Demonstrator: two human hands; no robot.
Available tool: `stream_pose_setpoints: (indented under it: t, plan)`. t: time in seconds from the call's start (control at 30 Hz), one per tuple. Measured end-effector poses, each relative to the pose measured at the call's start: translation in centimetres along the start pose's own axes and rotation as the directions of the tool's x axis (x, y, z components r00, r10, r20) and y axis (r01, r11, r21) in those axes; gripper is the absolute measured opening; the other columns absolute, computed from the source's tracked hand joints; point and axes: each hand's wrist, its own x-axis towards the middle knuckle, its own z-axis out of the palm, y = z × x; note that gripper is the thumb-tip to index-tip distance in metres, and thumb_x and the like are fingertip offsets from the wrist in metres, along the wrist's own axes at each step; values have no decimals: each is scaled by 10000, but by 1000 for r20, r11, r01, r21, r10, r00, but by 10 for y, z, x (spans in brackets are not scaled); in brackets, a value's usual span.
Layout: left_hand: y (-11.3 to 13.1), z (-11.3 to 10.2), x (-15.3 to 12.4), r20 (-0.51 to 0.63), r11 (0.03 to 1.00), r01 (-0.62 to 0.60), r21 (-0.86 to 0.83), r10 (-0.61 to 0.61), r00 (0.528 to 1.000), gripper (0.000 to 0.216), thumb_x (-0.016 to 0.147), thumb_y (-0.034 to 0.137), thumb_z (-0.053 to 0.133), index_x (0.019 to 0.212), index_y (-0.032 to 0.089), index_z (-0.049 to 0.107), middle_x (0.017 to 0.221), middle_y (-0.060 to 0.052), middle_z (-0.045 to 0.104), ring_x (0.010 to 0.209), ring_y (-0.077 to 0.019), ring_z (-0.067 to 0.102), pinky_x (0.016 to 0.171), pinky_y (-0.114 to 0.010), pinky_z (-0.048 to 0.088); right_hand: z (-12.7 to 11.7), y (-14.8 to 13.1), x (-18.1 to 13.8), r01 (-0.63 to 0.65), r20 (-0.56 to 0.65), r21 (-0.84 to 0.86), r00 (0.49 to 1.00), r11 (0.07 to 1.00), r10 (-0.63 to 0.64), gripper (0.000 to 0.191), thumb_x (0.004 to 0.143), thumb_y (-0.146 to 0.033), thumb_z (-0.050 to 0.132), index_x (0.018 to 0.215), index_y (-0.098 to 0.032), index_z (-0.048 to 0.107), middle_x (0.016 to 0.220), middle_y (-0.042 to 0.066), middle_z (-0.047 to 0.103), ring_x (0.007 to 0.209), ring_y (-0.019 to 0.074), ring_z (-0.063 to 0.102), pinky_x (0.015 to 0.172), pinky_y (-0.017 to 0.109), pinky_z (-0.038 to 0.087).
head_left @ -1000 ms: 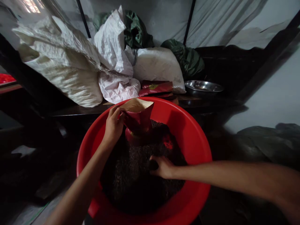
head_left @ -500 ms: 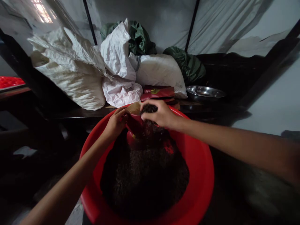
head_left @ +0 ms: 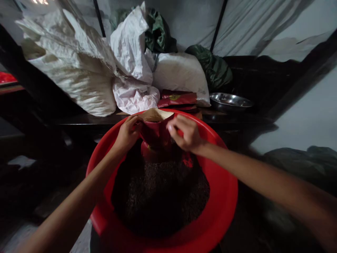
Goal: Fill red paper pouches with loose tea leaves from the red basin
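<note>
A big red basin (head_left: 223,196) in front of me holds a heap of dark loose material (head_left: 160,189). At its far side stands an open red pouch (head_left: 155,131) with a tan inner lining. My left hand (head_left: 127,133) is closed on the pouch's left edge and holds the mouth apart. My right hand (head_left: 185,133) sits at the pouch's right edge with fingers curled; whether anything is in them is hidden.
Behind the basin a dark shelf carries white woven sacks (head_left: 76,77), crumpled white bags (head_left: 134,95), flat red pouches (head_left: 177,98), a steel bowl (head_left: 230,101) and green bundles (head_left: 213,66). Pale sheeting hangs at the back and right.
My right hand rose from the heap to the pouch mouth with a handful of dark material, then moved to the pouch's right edge. My left hand stayed on the pouch.
</note>
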Motion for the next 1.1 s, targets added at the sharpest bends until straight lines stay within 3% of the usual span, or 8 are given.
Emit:
stream_pose_setpoints:
  t: [0.1,0.23,0.3,0.53,0.7,0.8,0.97,1.1]
  plan:
    - [4,5,2,-20,1000,-3,-19,3,1000,116,923,166,531,952,187,641,1043,-57,676,980,-180,627,926,-325,501,29,-27,-64,-8,433,8,901,1000,4,369,1044,-347,442,883,-172,724,807,77,690,803,203,611,800,350,505]
    - [8,10,5,-36,1000,-7,-23,6,999,110,915,155,542,947,193,641,1047,-51,664,974,-179,618,896,-317,493,86,-63,-115,-370,861,-107,429,923,272,641,989,-683,496,1487,-287,576,1455,184,574,1310,396,573,987,531,522]
    - [8,11,7,-33,999,-12,-34,11,999,113,921,160,547,959,196,647,1048,-52,659,962,-175,613,879,-316,491,106,-77,-126,-482,873,-171,330,860,358,709,931,-777,510,1517,-379,544,1615,172,403,1433,479,451,1022,623,491]
    - [5,6,6,-38,1000,-23,-22,22,999,117,926,181,553,971,194,660,1038,-54,650,963,-174,606,880,-321,480,112,-78,-141,-520,803,-87,469,850,369,351,928,-528,665,1169,-305,789,1155,74,720,951,242,724,853,353,549]
    - [6,2,3,25,999,-34,-13,34,999,128,935,208,540,980,192,658,1039,-50,657,926,-170,619,853,-318,489,64,-59,-77,-336,544,263,826,905,148,218,897,-351,704,997,-198,822,875,40,759,774,153,692,794,258,515]
    - [6,5,1,-12,999,-40,-33,40,999,132,913,190,543,962,186,665,1024,-54,668,940,-176,617,875,-327,493,22,-48,-5,-161,284,392,958,906,47,250,924,-354,650,982,-166,805,937,46,767,858,150,704,844,262,513]
    - [7,9,-4,-36,993,21,-119,-25,999,210,870,176,541,1015,182,693,1099,-71,677,999,-196,637,887,-341,526,-7,-9,93,-184,204,116,966,976,158,255,952,-302,641,1092,-144,784,1041,46,781,1005,183,689,951,320,472]
    - [8,4,-4,-17,998,16,-65,-17,1000,297,881,210,549,1121,197,724,1170,-76,699,1055,-213,663,926,-349,532,-1,25,116,-164,587,-24,796,986,146,362,899,-336,771,1227,-184,757,1165,66,769,1094,212,672,985,347,466]
